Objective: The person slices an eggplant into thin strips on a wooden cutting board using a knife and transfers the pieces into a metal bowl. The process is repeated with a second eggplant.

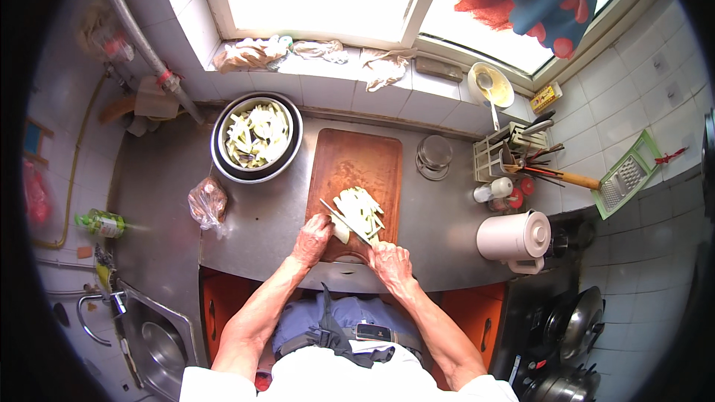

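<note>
A brown wooden cutting board (357, 159) lies on the steel counter before me, with a pile of pale green vegetable strips (359, 209) on its lower half. My right hand (392, 262) is closed round the handle of a kitchen knife (346, 223), whose blade slants up to the left between the pile and an uncut pale piece (340, 231). My left hand (313, 239), fingers curled, presses on the left end of that piece at the board's lower left edge. A metal bowl (222, 142) of cut vegetable pieces, set inside a larger basin (214, 159), stands to the upper left.
A plastic bag of food (208, 204) lies left of the board. Glass lids or dishes (434, 155), a pink pitcher (511, 236), small jars (494, 190) and a utensil rack (486, 162) stand to the right. The sink (187, 324) is at lower left; pans (581, 324) are at lower right.
</note>
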`<act>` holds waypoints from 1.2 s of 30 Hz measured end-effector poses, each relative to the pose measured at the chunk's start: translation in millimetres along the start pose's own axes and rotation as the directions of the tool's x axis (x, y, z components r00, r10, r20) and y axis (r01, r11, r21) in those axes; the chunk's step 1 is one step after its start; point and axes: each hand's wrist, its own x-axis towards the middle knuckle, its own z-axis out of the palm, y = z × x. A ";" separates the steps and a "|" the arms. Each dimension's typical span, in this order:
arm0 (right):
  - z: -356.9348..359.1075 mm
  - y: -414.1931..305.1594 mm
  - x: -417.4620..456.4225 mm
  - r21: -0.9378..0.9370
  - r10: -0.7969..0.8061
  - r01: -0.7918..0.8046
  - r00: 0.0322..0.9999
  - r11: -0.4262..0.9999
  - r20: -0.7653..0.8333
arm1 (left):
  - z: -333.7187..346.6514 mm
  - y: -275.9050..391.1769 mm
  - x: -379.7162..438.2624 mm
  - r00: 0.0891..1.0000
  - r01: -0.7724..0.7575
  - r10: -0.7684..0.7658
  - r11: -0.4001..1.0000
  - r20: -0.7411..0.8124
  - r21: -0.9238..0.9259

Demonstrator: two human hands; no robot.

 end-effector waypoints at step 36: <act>48.5 12.6 20.2 0.071 0.109 -0.112 0.993 0.991 0.046 | -5.4 -1.4 2.2 1.000 0.022 -0.023 0.999 -0.020 -0.039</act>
